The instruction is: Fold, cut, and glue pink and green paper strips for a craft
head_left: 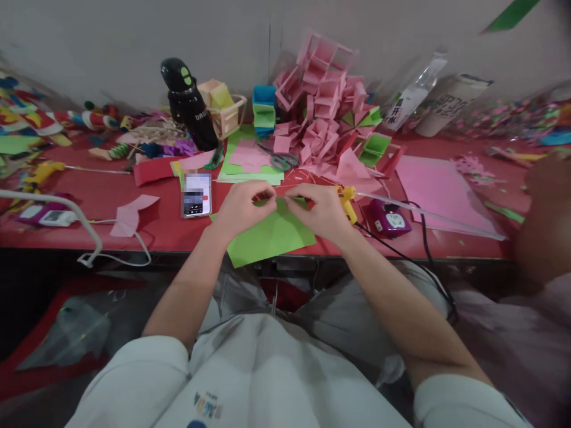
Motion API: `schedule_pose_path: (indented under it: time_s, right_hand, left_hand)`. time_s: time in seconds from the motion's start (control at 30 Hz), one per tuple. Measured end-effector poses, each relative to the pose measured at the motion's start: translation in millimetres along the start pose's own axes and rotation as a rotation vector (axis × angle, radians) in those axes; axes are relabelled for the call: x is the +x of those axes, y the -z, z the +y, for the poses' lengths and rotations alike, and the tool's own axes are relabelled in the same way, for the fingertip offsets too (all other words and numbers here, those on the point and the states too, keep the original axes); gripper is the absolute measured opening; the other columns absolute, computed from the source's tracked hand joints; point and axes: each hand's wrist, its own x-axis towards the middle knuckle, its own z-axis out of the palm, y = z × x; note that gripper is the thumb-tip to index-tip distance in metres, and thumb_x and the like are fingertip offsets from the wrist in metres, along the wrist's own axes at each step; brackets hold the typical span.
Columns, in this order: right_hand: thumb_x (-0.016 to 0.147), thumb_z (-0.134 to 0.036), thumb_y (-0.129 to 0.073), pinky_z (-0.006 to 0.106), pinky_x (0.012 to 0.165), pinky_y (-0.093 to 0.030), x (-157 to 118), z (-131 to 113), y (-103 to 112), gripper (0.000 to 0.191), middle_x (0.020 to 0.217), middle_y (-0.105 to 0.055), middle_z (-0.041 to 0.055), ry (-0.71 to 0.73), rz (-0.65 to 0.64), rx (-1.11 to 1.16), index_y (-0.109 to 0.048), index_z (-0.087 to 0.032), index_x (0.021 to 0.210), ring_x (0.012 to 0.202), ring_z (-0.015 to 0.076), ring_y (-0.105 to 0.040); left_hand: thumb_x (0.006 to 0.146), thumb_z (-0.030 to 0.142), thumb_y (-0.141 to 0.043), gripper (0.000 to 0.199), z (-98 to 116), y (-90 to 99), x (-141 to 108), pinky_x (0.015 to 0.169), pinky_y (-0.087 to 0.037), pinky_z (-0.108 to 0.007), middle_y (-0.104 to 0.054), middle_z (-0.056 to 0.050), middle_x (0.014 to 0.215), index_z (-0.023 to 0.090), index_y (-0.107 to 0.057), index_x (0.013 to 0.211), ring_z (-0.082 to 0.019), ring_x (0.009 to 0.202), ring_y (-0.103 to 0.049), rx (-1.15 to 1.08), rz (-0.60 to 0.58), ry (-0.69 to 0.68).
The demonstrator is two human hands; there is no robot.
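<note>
A sheet of green paper (267, 241) lies in front of me, its near edge reaching over the table's front. Above its far edge, my left hand (245, 208) and my right hand (317, 209) face each other, fingertips close together. Both are closed in a pinch; whatever is between the fingers is too small or hidden to name. Just right of my right hand lies a yellow glue gun (348, 205), partly covered by it. A phone (196, 195) with a lit screen is left of my left hand. Scissors (284, 160) lie beyond the hands.
Folded pink paper pieces (323, 101) pile up against the wall. A black bottle (190, 107) stands back left. To the right are a purple socket box (389, 219) with cables and pink paper (441, 190). Another person's arm (542, 220) is at far right.
</note>
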Motion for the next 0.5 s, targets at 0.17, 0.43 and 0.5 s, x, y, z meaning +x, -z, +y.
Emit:
schedule_pose_path:
  time_s: [0.17, 0.43, 0.5]
  right_hand:
    - [0.089, -0.029, -0.064, 0.033, 0.071, -0.051, -7, 7, 11, 0.016, 0.084, -0.078, 0.0034, 0.0, 0.053, 0.053, -0.077, -0.022, 0.085, 0.075, 0.0193, -0.069]
    - [0.086, -0.032, -0.069, 0.034, 0.059, -0.049, -11, 11, 35, 0.012, 0.079, -0.076, 0.0024, -0.068, 0.11, 0.078, -0.078, -0.026, 0.082, 0.066, 0.0189, -0.063]
    - [0.084, -0.033, -0.069, 0.033, 0.057, -0.048, -10, 10, 34, 0.011, 0.077, -0.076, 0.0023, -0.09, 0.102, 0.121, -0.078, -0.026, 0.081, 0.065, 0.0186, -0.063]
  left_hand:
    - [0.082, 0.021, -0.06, 0.011, -21, 21.9, -25, 0.071, -0.05, -0.027, -0.072, -0.002, 0.079, 0.018, -0.07, 0.081, -0.015, 0.072, -0.063, 0.077, 0.045, 0.092]
    - [0.076, 0.025, -0.067, 0.005, -50, 61.0, -82, 0.072, -0.052, -0.03, -0.072, -0.002, 0.074, 0.021, -0.069, 0.074, -0.017, 0.069, -0.064, 0.256, 0.22, 0.324]
    - [0.078, 0.03, -0.069, 0.011, -48, 62.1, -89, 0.075, -0.054, -0.031, -0.073, -0.004, 0.08, 0.02, -0.071, 0.08, -0.019, 0.075, -0.067, 0.169, 0.331, 0.389]
